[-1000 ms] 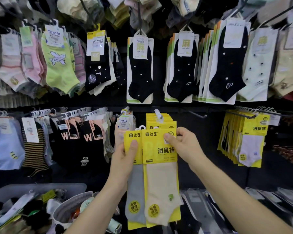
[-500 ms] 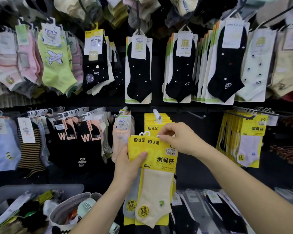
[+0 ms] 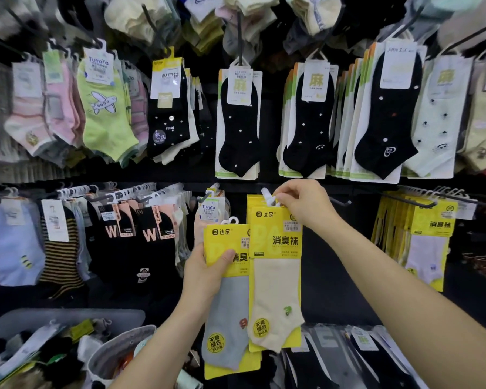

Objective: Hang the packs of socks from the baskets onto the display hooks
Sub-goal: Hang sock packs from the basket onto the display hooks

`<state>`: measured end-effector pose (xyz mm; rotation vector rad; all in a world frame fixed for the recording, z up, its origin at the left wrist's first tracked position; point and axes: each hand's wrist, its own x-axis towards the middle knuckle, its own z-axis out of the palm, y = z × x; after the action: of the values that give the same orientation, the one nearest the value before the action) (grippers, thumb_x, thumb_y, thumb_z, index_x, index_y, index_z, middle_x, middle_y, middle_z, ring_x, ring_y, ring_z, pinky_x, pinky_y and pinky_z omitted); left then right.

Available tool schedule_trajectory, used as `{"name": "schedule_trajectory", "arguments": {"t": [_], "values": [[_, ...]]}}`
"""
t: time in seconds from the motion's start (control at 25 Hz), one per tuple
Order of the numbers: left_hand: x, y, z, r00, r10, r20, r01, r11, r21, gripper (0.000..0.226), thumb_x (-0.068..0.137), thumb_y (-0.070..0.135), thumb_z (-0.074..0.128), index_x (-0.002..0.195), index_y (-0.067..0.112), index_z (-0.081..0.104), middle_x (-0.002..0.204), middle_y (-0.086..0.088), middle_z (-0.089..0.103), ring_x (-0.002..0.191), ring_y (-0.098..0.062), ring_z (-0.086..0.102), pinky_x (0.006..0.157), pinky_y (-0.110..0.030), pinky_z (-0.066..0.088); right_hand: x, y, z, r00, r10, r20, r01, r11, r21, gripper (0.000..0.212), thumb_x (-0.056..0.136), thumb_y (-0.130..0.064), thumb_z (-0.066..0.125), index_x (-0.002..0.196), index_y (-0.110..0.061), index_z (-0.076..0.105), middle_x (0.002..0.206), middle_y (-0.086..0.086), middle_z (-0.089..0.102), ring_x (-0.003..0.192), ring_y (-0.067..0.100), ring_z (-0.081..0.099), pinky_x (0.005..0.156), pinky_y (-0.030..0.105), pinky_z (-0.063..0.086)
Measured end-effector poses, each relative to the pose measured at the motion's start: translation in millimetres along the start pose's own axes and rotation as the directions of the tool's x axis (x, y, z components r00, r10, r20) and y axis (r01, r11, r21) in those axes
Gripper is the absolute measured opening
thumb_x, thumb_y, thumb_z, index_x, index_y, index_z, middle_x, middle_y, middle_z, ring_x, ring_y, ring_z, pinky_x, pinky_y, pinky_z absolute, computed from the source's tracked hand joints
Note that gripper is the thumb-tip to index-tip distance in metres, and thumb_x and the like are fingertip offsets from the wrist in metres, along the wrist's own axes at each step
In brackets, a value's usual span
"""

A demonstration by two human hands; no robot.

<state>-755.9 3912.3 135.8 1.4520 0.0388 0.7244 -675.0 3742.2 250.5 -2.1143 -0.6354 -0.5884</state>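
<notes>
Since 1 second ago, the cream pack (image 3: 275,279) is lifted clear of its place beside the grey pack (image 3: 227,318) and is brought up to the hook (image 3: 266,195). The right hand (image 3: 302,204) is raised with it, while the left hand (image 3: 208,273) is kept lower and to the left.

The top edge of the cream pack is pinched by the curled fingers of the right hand, right at the white tip of the hook. Whether its hanger is threaded onto the hook cannot be told, since that spot is covered by the fingers. The pack is held upright, just in front of a stack (image 3: 253,202) of like yellow cards carried on the same hook.

The grey pack is gripped by the left hand at its yellow card, with the thumb laid across the front. Its white loop (image 3: 230,221) is seen free above the card, and its right edge is overlapped by the cream pack.

At lower left, mixed socks are held in a grey bin (image 3: 68,315) and a round basket (image 3: 115,352). Black socks (image 3: 239,122) on cards are hung in the row above.
</notes>
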Motion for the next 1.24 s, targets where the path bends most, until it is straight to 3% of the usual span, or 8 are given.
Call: {"name": "schedule_trajectory", "arguments": {"t": [0.32, 0.48, 0.64, 0.76, 0.84, 0.92, 1.0, 1.24], "values": [[6.2, -1.8, -27.3, 0.997, -0.013, -0.072, 0.018, 0.997, 0.071, 0.012, 0.084, 0.015, 0.067, 0.094, 0.015, 0.061, 0.089, 0.003, 0.070, 0.071, -0.002, 0.068, 0.055, -0.013, 0.049, 3.0, 14.0, 11.3, 0.999, -0.037, -0.004, 0.036, 0.992, -0.123, 0.016, 0.091, -0.024, 0.056, 0.097, -0.024, 0.070, 0.092, -0.007, 0.066, 0.081, 0.003, 0.055, 0.068, 0.023, 0.045], [4.4, 1.5, -31.3, 0.998, 0.010, -0.061, -0.006, 0.998, 0.060, 0.013, 0.084, 0.015, 0.066, 0.096, 0.012, 0.062, 0.089, 0.002, 0.071, 0.069, -0.001, 0.068, 0.053, -0.011, 0.049, -11.9, 40.9, 22.2, 0.999, -0.034, -0.005, 0.033, 0.979, -0.203, 0.042, 0.089, -0.039, 0.056, 0.126, -0.019, 0.056, 0.123, 0.002, 0.054, 0.114, 0.017, 0.050, 0.096, 0.037, 0.043], [1.0, 7.2, -19.3, 1.000, 0.023, -0.015, -0.022, 0.998, 0.066, 0.019, 0.084, 0.016, 0.067, 0.101, 0.010, 0.062, 0.093, -0.001, 0.072, 0.080, -0.009, 0.069, 0.061, -0.018, 0.053, -11.2, 48.2, 30.7, 0.999, 0.020, 0.031, -0.013, 0.979, -0.203, 0.045, 0.089, -0.042, 0.056, 0.125, -0.016, 0.057, 0.128, 0.003, 0.052, 0.123, 0.019, 0.045, 0.095, 0.031, 0.038], [-3.5, 11.2, -9.4, 0.999, 0.043, 0.013, -0.043, 0.997, 0.059, 0.012, 0.083, 0.016, 0.068, 0.091, 0.020, 0.062, 0.083, 0.009, 0.072, 0.071, -0.001, 0.069, 0.056, -0.012, 0.051, -17.7, 41.7, 26.0, 0.998, 0.012, -0.066, -0.021, 0.989, -0.145, 0.043, 0.086, -0.040, 0.062, 0.122, -0.017, 0.058, 0.123, 0.003, 0.053, 0.118, 0.020, 0.048, 0.097, 0.036, 0.042], [-5.9, 13.3, -3.9, 0.998, 0.057, 0.032, -0.059, 0.997, 0.046, 0.014, 0.082, 0.014, 0.069, 0.085, 0.026, 0.061, 0.074, 0.014, 0.072, 0.067, 0.002, 0.068, 0.053, -0.009, 0.049, -34.2, 34.2, 24.2, 0.983, -0.067, -0.173, 0.059, 0.997, -0.049, 0.024, 0.085, -0.039, 0.062, 0.103, -0.023, 0.062, 0.105, -0.004, 0.058, 0.101, 0.011, 0.053, 0.086, 0.034, 0.047], [-8.2, 13.6, 4.0, 0.996, 0.064, 0.062, -0.067, 0.997, 0.045, 0.015, 0.081, 0.013, 0.069, 0.085, 0.026, 0.062, 0.073, 0.016, 0.073, 0.068, 0.001, 0.069, 0.054, -0.011, 0.050, -50.6, 22.2, 24.5, 0.989, -0.091, -0.116, 0.100, 0.992, 0.072, 0.013, 0.081, -0.044, 0.063, 0.082, -0.033, 0.057, 0.085, -0.012, 0.057, 0.080, 0.003, 0.054, 0.070, 0.023, 0.044], [-10.6, 11.9, 13.1, 0.995, 0.051, 0.081, -0.053, 0.998, 0.024, 0.015, 0.080, 0.012, 0.071, 0.088, 0.023, 0.063, 0.078, 0.009, 0.074, 0.072, -0.005, 0.070, 0.057, -0.014, 0.052, -60.0, 14.4, 24.1, 0.999, -0.051, -0.014, 0.053, 0.987, 0.153, 0.014, 0.079, -0.042, 0.067, 0.080, -0.034, 0.056, 0.079, -0.011, 0.057, 0.073, 0.003, 0.053, 0.063, 0.017, 0.041], [-16.8, 2.3, 31.9, 0.990, 0.003, 0.138, -0.018, 0.994, 0.104, 0.024, 0.077, 0.014, 0.073, 0.099, 0.010, 0.064, 0.091, -0.004, 0.072, 0.082, -0.017, 0.070, 0.071, -0.029, 0.057, -52.6, 15.1, 7.0, 0.998, 0.002, 0.070, -0.016, 0.980, 0.200, 0.008, 0.087, -0.022, 0.063, 0.081, -0.020, 0.067, 0.077, -0.008, 0.062, 0.073, 0.006, 0.053, 0.068, 0.021, 0.043]]}}
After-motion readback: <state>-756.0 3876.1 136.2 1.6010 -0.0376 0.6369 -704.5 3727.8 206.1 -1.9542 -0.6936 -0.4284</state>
